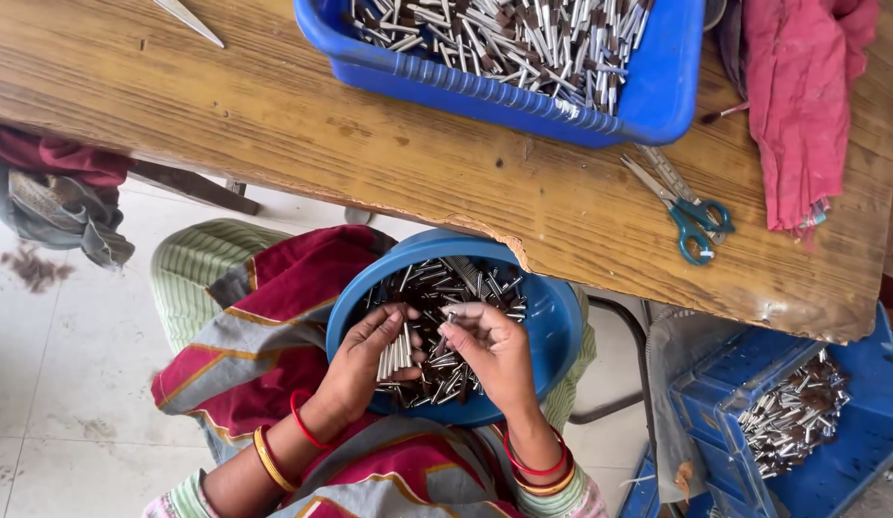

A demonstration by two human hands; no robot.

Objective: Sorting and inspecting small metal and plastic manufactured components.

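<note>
left hand: grasping a bundle of small metal pins, held aligned | right hand: pinching one pin beside the bundle | both over round blue bowl on the lap, under the surface near edge | scissors near the right edge

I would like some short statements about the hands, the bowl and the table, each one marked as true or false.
1. The left hand holds a bundle of metal pieces. True.
2. The round blue bowl stands on the wooden table. False: it rests on the person's lap, below the table edge.
3. The scissors lie on the table, near the red cloth. True.
4. The blue tray on the table is empty. False: it is full of small metal pieces.
5. The right hand grips the scissors. False: it is over the bowl, fingertips at the metal pieces.
</note>
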